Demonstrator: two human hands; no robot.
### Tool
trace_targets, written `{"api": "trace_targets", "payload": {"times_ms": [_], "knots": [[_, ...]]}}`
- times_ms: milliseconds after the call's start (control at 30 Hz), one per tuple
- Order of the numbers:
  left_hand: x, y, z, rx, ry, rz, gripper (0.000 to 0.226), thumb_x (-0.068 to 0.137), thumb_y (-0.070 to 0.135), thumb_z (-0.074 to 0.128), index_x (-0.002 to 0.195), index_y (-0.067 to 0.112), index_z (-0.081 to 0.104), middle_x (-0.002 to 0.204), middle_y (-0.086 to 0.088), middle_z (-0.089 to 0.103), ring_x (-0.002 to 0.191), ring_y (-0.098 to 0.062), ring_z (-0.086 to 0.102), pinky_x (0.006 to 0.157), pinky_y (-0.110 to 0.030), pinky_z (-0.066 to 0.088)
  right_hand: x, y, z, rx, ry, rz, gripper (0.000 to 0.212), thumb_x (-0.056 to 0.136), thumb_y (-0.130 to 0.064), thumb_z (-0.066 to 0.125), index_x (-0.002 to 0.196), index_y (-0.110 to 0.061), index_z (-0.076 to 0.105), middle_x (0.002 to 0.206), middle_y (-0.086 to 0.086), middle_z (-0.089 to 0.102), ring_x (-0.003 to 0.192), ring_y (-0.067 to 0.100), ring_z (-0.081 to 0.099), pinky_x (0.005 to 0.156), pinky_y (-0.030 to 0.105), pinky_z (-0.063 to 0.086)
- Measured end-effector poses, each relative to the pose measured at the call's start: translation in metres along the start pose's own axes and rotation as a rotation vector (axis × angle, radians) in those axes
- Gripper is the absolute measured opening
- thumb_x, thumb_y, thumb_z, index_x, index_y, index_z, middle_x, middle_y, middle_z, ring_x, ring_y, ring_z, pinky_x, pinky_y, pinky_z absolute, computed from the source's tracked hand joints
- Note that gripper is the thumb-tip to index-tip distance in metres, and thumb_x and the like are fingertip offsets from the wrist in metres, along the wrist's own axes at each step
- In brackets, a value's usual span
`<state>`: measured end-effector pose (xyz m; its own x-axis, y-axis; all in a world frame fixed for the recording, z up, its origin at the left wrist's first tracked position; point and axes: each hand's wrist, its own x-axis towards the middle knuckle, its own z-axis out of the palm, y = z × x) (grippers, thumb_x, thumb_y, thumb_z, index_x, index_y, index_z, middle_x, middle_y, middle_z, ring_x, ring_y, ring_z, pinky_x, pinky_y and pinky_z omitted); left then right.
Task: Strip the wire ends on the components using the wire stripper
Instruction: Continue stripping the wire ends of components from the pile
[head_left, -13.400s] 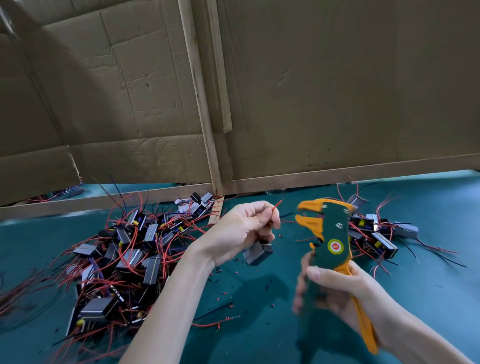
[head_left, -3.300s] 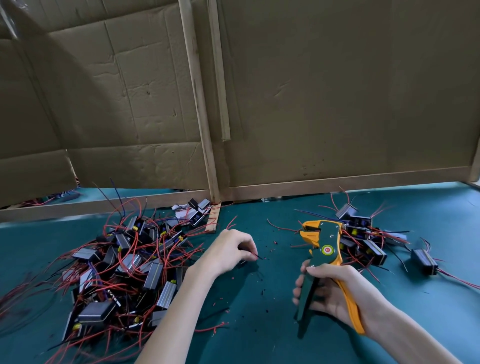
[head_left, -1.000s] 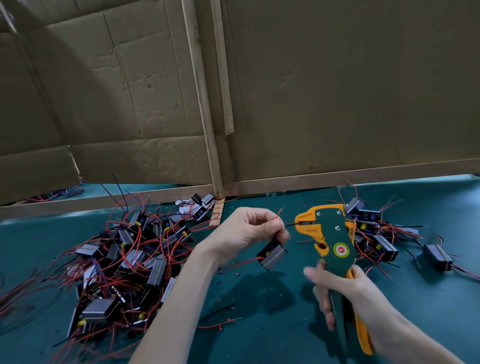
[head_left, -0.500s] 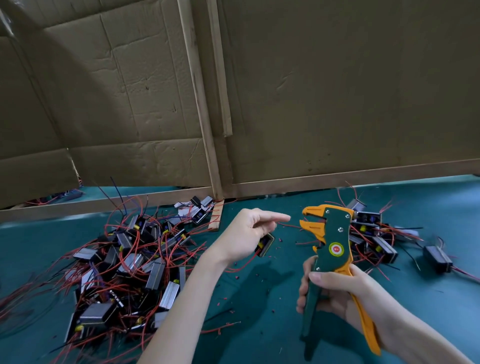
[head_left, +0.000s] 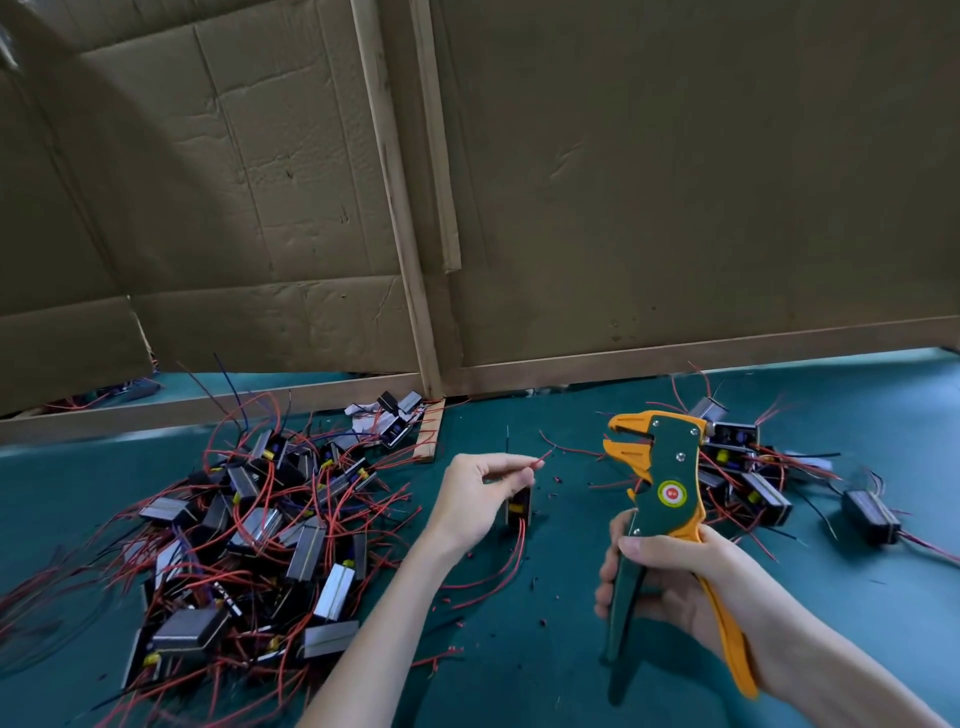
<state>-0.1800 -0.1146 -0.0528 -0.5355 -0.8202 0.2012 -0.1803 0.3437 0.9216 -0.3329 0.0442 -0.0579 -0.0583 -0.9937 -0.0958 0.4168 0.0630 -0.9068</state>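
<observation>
head: left hand (head_left: 475, 493) tight on wire (head_left: 541, 458), right hand (head_left: 675, 579) on stripper (head_left: 671, 460)

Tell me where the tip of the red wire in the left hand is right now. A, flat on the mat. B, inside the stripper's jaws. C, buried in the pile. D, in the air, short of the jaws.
D: the left hand pinches the red wire, and its tip ends in open air left of the stripper, which the right hand grips.
</observation>
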Motion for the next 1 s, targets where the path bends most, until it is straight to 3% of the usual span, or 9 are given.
{"api": "trace_targets", "payload": {"times_ms": [167,367,533,700,1000], "knots": [[-0.001,0.039,-0.011,-0.241,-0.085,0.102,0.016,0.082,0.0,0.07,0.084,0.015,0.076,0.076,0.001,0.074,0.072,-0.007,0.067,0.071,-0.015,0.051,0.0,0.001,0.0,-0.034,-0.043,0.023,0.033,0.054,-0.014,0.087,0.079,-0.003,0.069,0.078,0.028,0.061,0.07,0.043,0.065,0.071,0.051,0.055],[-0.014,0.076,-0.02,-0.116,-0.225,0.136,0.019,0.089,0.014,0.065,0.075,0.022,0.074,0.074,-0.001,0.065,0.069,-0.009,0.052,0.062,-0.014,0.042,-0.002,-0.002,0.007,-0.029,-0.152,0.0,0.03,0.055,-0.012,0.086,0.076,0.0,0.068,0.075,0.029,0.06,0.067,0.042,0.065,0.068,0.051,0.055],[-0.018,0.082,-0.018,-0.085,-0.249,0.102,0.018,0.089,0.015,0.066,0.073,0.023,0.072,0.068,0.009,0.064,0.066,-0.005,0.054,0.061,-0.012,0.042,-0.005,-0.004,0.008,-0.065,-0.189,-0.043,0.024,0.061,-0.012,0.081,0.078,-0.001,0.067,0.076,0.028,0.06,0.069,0.041,0.064,0.07,0.051,0.055],[-0.02,0.085,-0.017,-0.049,-0.29,0.071,0.018,0.088,0.019,0.068,0.071,0.025,0.072,0.067,0.005,0.062,0.066,-0.012,0.051,0.058,-0.014,0.041,-0.006,-0.001,0.007,-0.092,-0.193,-0.042,0.026,0.062,-0.013,0.083,0.08,-0.001,0.068,0.076,0.028,0.061,0.07,0.041,0.065,0.071,0.051,0.054],[-0.019,0.087,-0.021,-0.048,-0.333,0.067,0.02,0.089,0.016,0.066,0.07,0.023,0.071,0.065,0.006,0.062,0.056,-0.003,0.053,0.055,-0.012,0.041,-0.01,-0.002,0.006,-0.155,-0.203,-0.059,0.033,0.069,-0.024,0.089,0.084,-0.005,0.066,0.078,0.025,0.062,0.071,0.041,0.064,0.072,0.049,0.053]]}}
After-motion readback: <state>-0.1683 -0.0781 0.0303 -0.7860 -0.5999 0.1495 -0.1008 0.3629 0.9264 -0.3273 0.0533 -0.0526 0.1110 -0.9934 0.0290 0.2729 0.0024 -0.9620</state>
